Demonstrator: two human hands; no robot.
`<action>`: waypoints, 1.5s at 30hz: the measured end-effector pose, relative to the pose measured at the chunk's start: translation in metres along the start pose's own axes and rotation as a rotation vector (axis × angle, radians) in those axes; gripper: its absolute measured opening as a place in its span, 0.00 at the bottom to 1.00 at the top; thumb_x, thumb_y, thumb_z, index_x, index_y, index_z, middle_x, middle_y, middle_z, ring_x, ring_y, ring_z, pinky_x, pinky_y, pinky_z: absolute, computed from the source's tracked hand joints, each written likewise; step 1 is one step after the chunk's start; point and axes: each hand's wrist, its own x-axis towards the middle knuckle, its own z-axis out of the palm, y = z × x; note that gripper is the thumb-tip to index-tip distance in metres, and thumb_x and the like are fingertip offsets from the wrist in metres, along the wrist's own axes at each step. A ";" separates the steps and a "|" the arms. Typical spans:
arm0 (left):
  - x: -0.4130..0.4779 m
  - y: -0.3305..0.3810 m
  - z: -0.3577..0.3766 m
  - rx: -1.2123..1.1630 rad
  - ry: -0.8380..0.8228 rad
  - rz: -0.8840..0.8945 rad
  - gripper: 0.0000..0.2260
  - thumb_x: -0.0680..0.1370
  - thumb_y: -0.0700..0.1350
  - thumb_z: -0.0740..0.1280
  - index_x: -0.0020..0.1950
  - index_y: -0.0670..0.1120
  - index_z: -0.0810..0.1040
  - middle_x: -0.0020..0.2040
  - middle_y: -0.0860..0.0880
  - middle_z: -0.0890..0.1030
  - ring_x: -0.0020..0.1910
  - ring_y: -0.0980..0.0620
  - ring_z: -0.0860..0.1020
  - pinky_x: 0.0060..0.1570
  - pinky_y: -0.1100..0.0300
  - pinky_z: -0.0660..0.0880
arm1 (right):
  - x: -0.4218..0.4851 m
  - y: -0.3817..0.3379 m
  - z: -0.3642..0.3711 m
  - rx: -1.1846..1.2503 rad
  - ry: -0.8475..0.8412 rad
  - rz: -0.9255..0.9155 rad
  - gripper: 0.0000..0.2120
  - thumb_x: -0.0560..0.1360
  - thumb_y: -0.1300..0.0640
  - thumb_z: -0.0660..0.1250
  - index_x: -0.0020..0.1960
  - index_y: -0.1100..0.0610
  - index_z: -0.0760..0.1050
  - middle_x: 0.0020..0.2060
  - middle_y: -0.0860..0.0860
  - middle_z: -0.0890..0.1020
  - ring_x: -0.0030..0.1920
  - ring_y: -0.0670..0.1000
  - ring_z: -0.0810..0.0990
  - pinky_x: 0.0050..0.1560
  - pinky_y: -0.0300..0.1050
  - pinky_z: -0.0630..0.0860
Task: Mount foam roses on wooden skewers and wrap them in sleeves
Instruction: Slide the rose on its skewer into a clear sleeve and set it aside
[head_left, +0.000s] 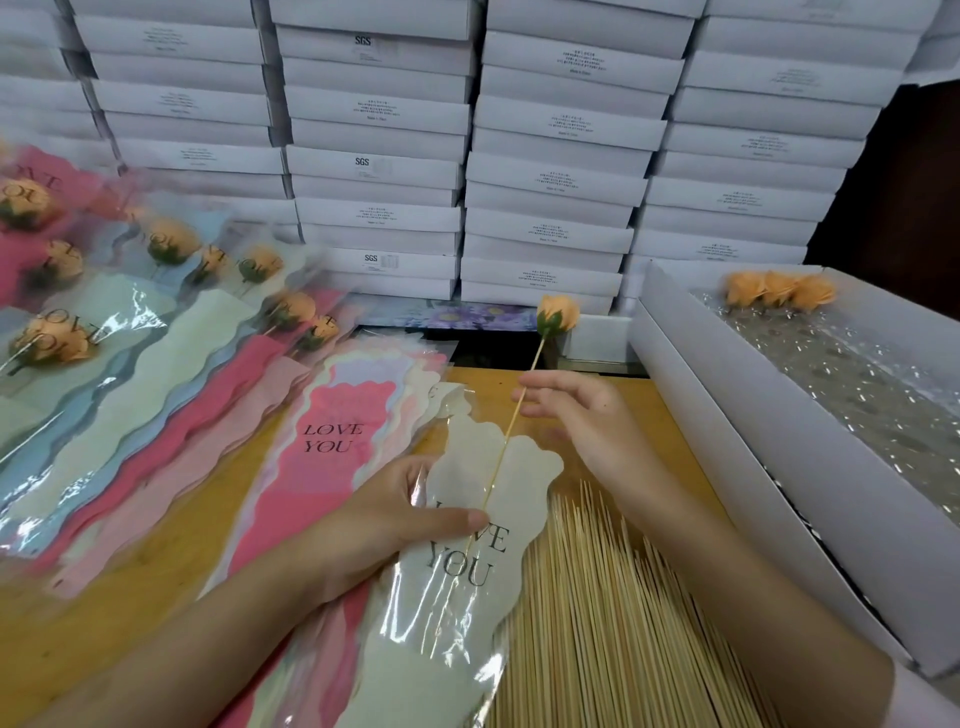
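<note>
An orange foam rose (557, 313) sits on top of a thin wooden skewer (511, 423), whose lower end runs down inside a cream "LOVE YOU" sleeve (467, 566). My left hand (410, 512) pinches the sleeve's upper left edge, thumb lying across the front. My right hand (587, 415) is at the skewer's upper part with fingers extended; the shaft passes by the index fingertip. A pile of bare skewers (613, 613) lies under my right forearm. Several loose orange roses (779, 290) lie in the far corner of an open white box (727, 415) on the right.
A stack of pink and pastel empty sleeves (337, 436) lies on the wooden table (104, 613) left of centre. Several wrapped roses (171, 244) are fanned out at the far left. White cartons (545, 156) are stacked high along the back.
</note>
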 end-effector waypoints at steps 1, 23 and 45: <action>0.000 -0.001 -0.001 -0.006 0.006 -0.004 0.10 0.73 0.38 0.74 0.53 0.47 0.83 0.47 0.44 0.86 0.43 0.48 0.84 0.44 0.59 0.79 | 0.000 0.000 0.000 -0.011 -0.010 0.000 0.12 0.81 0.60 0.59 0.57 0.52 0.80 0.49 0.45 0.85 0.48 0.40 0.83 0.47 0.35 0.74; 0.001 -0.005 -0.003 -0.068 0.030 0.016 0.11 0.72 0.38 0.74 0.45 0.55 0.85 0.37 0.51 0.85 0.37 0.54 0.83 0.43 0.63 0.79 | 0.002 -0.001 -0.009 0.395 0.244 0.187 0.17 0.79 0.60 0.65 0.66 0.53 0.66 0.54 0.52 0.81 0.43 0.47 0.86 0.39 0.44 0.83; -0.001 0.000 0.002 0.004 0.039 -0.061 0.24 0.70 0.48 0.77 0.53 0.29 0.76 0.50 0.20 0.73 0.47 0.35 0.74 0.52 0.39 0.69 | 0.011 0.013 -0.012 0.432 0.369 0.044 0.06 0.80 0.57 0.64 0.57 0.51 0.72 0.55 0.51 0.81 0.37 0.40 0.83 0.28 0.34 0.74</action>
